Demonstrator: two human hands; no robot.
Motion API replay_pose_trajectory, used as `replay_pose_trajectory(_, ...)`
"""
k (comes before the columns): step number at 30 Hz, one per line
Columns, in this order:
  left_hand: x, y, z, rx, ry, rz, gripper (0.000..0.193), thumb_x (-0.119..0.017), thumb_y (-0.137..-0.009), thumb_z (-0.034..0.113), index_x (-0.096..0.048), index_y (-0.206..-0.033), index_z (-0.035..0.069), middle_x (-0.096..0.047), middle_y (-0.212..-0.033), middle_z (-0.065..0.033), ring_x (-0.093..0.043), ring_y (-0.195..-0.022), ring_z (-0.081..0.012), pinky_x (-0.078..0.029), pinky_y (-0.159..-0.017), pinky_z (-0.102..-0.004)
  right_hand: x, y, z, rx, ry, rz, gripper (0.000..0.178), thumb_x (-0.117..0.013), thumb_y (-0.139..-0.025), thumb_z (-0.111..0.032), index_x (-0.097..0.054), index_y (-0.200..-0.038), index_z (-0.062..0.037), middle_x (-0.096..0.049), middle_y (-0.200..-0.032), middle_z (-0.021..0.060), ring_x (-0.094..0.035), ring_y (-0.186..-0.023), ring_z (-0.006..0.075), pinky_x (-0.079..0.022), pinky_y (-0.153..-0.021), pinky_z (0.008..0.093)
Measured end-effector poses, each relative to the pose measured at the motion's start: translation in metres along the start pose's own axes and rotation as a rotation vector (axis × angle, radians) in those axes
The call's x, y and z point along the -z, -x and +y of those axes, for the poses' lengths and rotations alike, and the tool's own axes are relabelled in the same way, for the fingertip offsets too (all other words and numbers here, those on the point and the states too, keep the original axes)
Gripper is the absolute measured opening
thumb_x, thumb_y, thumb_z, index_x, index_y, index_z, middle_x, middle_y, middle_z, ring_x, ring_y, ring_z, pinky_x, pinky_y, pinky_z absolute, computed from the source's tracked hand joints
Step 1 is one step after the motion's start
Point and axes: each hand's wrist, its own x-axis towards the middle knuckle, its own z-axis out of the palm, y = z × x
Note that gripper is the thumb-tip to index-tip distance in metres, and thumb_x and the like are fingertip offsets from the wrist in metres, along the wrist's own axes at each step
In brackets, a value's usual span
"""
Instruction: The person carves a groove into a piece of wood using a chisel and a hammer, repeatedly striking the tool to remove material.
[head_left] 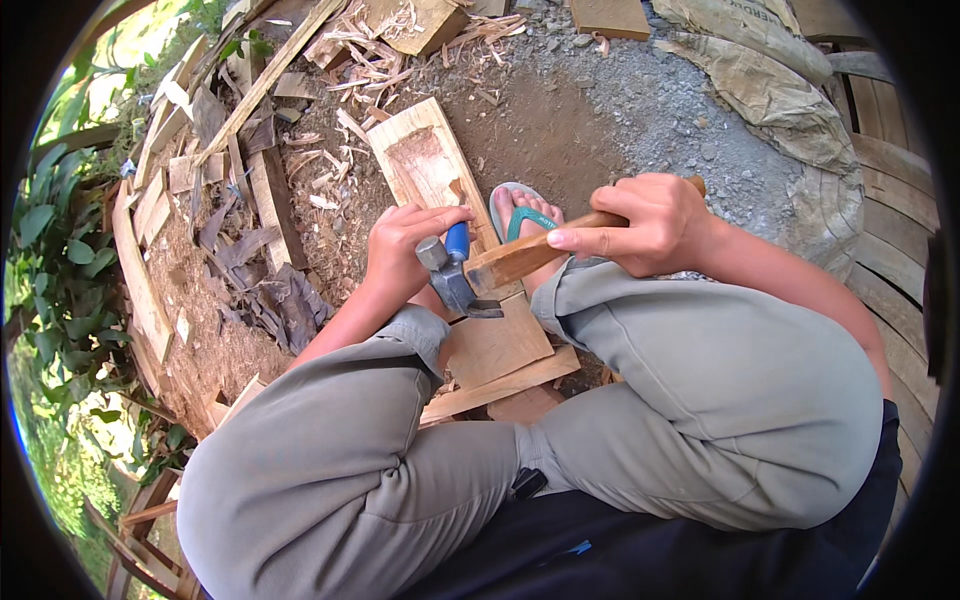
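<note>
My right hand [645,225] is wrapped round the wooden handle of a claw hammer [540,250], its index finger stretched along the handle. The grey metal hammer head hangs just in front of my left hand [400,245]. That hand is closed on a blue-handled chisel [457,240], whose blade is mostly hidden. Between my feet lies a pale wooden board [398,135] with a rough hollow cut into its face. The chisel is over the near end of this hollow; whether its edge touches the wood I cannot tell.
A wooden block [500,345] and a crosswise plank [540,372] lie under the near end. My sandalled foot [525,207] is beside the board. Wood chips [360,50] and scrap planks [270,200] lie left and ahead. Gravel [640,100] and crumpled sacks [750,80] are at right.
</note>
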Motion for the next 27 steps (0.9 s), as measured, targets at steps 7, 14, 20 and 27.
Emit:
replay_pose_trajectory(7,0.000,-0.001,-0.005,0.023,-0.005,-0.004,0.030,-0.082,-0.074,0.019,-0.079,-0.104,0.019,-0.076,-0.093,-0.0021,-0.068,-0.080,-0.0207,-0.046,-0.071,-0.0340,-0.001,-0.003,-0.002,-0.154,-0.091,0.043,0.047,-0.083,-0.079,-0.024,-0.074,-0.125,-0.0300,-0.056,-0.071,0.0011,-0.051,-0.048,0.0192,-0.042,-0.042,0.0311)
replay_pose_trajectory(14,0.010,-0.031,-0.009,0.387,0.166,0.117,0.020,-0.080,-0.084,0.014,-0.077,-0.104,0.010,-0.077,-0.094,-0.0052,-0.070,-0.076,-0.0161,-0.053,-0.069,-0.0321,-0.008,-0.002,0.020,-0.689,-0.456,0.132,0.038,-0.068,-0.098,-0.023,-0.068,-0.135,-0.0156,-0.068,-0.077,0.0042,-0.063,-0.070,0.0138,-0.051,-0.065,0.0313)
replay_pose_trajectory(20,0.031,-0.052,-0.062,0.611,0.369,0.008,0.034,-0.081,-0.090,0.019,-0.069,-0.116,0.000,-0.076,-0.102,-0.0076,-0.070,-0.092,-0.0131,-0.054,-0.083,-0.0303,-0.020,-0.003,0.023,-1.055,-0.831,0.300,0.039,-0.061,-0.105,-0.029,-0.064,-0.140,-0.0110,-0.057,-0.077,-0.0058,-0.044,-0.063,0.0030,-0.038,-0.056,0.0241)
replay_pose_trajectory(27,0.023,-0.025,-0.035,0.330,0.791,-0.131,0.027,-0.061,-0.100,0.001,-0.053,-0.126,0.004,-0.062,-0.135,-0.0165,-0.053,-0.136,-0.0240,-0.042,-0.113,-0.0392,-0.021,0.002,0.019,-1.108,-0.911,0.374,0.041,-0.060,-0.105,-0.030,-0.062,-0.141,-0.0107,-0.051,-0.073,-0.0067,-0.041,-0.060,-0.0001,-0.031,-0.052,0.0187)
